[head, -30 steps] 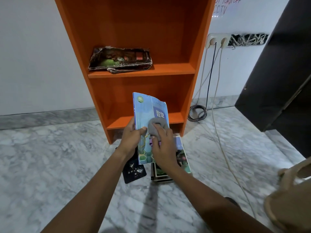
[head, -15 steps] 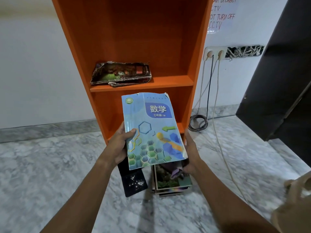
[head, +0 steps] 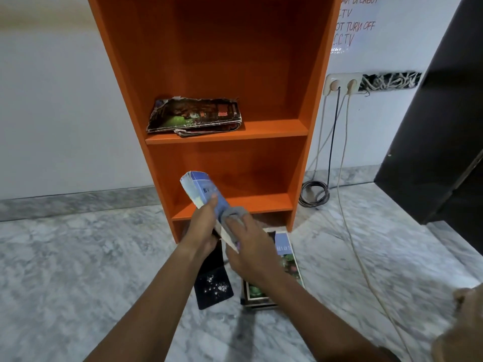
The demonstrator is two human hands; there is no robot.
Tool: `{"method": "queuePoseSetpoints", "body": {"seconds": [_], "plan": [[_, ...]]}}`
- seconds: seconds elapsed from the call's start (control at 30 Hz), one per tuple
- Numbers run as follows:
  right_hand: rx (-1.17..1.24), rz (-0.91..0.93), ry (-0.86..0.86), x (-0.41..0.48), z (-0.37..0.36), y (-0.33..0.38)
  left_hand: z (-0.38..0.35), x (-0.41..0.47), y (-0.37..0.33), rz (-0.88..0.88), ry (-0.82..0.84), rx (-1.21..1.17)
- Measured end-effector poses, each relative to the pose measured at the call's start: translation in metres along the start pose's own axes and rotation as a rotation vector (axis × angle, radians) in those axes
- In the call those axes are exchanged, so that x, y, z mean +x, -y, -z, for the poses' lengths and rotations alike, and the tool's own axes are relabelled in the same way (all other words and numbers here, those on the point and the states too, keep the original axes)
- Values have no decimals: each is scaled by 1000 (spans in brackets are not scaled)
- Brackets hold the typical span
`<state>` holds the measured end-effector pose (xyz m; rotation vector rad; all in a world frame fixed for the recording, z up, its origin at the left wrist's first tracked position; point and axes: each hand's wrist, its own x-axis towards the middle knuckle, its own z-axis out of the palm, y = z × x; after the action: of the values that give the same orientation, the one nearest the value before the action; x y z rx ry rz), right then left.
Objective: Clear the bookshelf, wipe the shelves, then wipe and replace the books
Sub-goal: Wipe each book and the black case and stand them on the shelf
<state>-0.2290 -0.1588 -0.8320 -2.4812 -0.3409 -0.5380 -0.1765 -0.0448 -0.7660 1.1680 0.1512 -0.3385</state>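
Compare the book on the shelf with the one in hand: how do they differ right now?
The book on the shelf lies flat on the middle board of the bookshelf; the blue book is tilted in the air. The shelf book has a dark cover with torn, frayed edges; the blue book looks cleaner. Nothing touches the shelf book; the left hand grips the blue one while the right hand presses a grey cloth on it. Both are thin paperbacks.

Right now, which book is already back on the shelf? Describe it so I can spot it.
Find the orange bookshelf against the white wall. On its middle shelf, at the left, a worn book lies flat. Unlike the floor books, it has a dark cover with ragged, torn edges.
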Motion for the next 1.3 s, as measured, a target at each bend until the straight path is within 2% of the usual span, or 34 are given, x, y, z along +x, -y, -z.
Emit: {"method": "queuePoseSetpoints", "body": {"seconds": [0.1, 0.23, 0.33, 0.43, 0.53, 0.63, 0.9, 1.0, 1.03, 1.13, 1.2, 1.23, 1.3], "plan": [[184, -77, 46, 2, 1, 3, 13, -1, 1, 44, 122, -79], [271, -86, -89, 31, 12, -8, 11, -6, 1, 62, 254, -17], [402, -122, -171, 55, 26, -18, 11, -13, 4, 92, 294, -10], [585, -259, -220, 67, 41, -26, 10, -18, 2, 86, 297, -11], [730, -475, -208, 62, 44, -35, 14, -17, -4, 68, 271, -3], [861, -617, -194, 41, 38, -39, 20, -12, -8, 56, 235, -13], [1349, -874, 78, -5, 19, -62, 38, 1, -18, -15, 109, -49], [1349, -857, 208, -13, 25, -77, 40, 4, -18, -70, 31, -4], [1337, -822, 200, -12, 25, -80, 42, 8, -16, -105, -23, 51], [1160, -712, 34, -8, 30, -75, 47, 19, -1, -225, -321, 461], [1020, -625, -86, -2, 34, -65, 42, 22, 9, -185, -449, 722], [946, -574, -139, 2, 35, -60, 37, 25, 17, -165, -404, 719], [695, -407, -186, 8, 35, -43, 13, 23, 22, -106, -131, 552]]}}
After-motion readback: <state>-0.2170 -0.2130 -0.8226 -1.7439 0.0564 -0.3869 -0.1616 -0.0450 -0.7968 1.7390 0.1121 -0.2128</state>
